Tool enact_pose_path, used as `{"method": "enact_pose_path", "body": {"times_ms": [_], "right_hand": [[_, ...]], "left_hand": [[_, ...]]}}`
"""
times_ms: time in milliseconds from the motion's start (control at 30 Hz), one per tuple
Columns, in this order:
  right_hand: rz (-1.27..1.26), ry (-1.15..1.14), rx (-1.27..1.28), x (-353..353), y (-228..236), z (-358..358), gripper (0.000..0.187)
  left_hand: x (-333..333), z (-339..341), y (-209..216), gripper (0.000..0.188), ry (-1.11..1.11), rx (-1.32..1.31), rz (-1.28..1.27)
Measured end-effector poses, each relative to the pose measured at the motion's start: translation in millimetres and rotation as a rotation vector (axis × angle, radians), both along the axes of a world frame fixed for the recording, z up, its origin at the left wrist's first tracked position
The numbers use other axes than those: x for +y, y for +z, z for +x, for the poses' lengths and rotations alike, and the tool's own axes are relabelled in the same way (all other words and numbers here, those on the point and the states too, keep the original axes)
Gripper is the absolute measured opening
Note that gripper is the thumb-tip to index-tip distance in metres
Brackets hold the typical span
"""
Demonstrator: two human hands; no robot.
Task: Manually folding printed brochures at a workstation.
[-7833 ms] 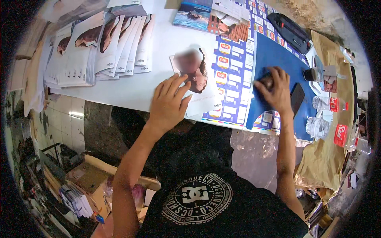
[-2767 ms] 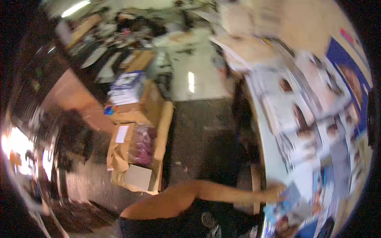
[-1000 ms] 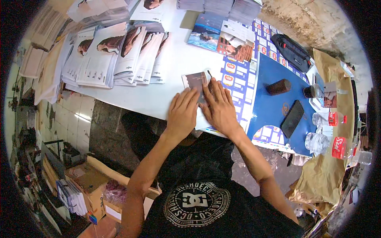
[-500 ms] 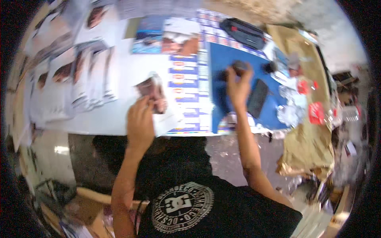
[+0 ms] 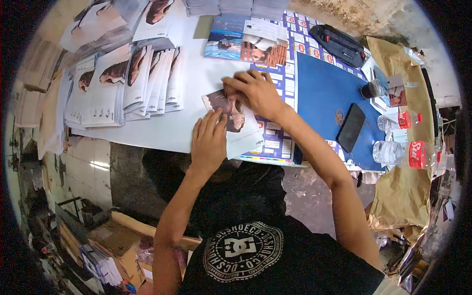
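My left hand lay flat, fingers together, on the printed sheet; my right hand pinched its far edge.

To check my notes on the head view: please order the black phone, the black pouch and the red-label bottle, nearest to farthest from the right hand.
From the right hand:
1. Black phone, to its right on the blue mat.
2. Black pouch, up right at the table's far edge.
3. Red-label bottle, far right, lying down.
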State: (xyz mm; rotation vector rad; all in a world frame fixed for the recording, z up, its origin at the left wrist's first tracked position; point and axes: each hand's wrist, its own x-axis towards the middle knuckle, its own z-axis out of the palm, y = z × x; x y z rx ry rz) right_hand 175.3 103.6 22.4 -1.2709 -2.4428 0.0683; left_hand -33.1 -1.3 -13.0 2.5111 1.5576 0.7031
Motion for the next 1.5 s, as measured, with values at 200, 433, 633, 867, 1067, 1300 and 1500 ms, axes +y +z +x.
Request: {"method": "enact_pose_path", "body": {"times_ms": [200,433,633,867,1067,1300,1500], "right_hand": [[0.033,0.071,0.041,8.0,-5.8,-7.5,0.046],[-0.112,0.09,0.025,-146.4,7.7,39.8,0.043],[-0.158,-0.15,0.211,-136.8,-8.8,96.3,0.049],[0.226,-0.73,0.037,-105.5,-25.2,126.0,0.05],[0.193,-0.716,0.029,-106.9,-30.2,127.0,0.051],[0.192,-0.733,0.033,-105.4,-29.8,132.3,0.054],[0.283,-0.789,0.076,-106.2,-20.9,127.8,0.067]], "left_hand": [[0.2,-1.9,0.6,0.039,0.009,-0.019,-0.007],[5.4,-2.9,5.7,0.04,0.0,0.006,-0.026],[-4.3,35.5,52.3,0.058,-0.174,0.013,-0.077],[-63.2,-0.9,49.5,0.044,-0.248,-0.124,-0.155],[-5.7,-98.4,146.8,0.028,0.107,-0.144,0.523],[77.3,-158.6,89.7,0.042,0.104,-0.09,0.073],[131.4,-44.1,108.5,0.063,-0.179,-0.263,0.171]]}}
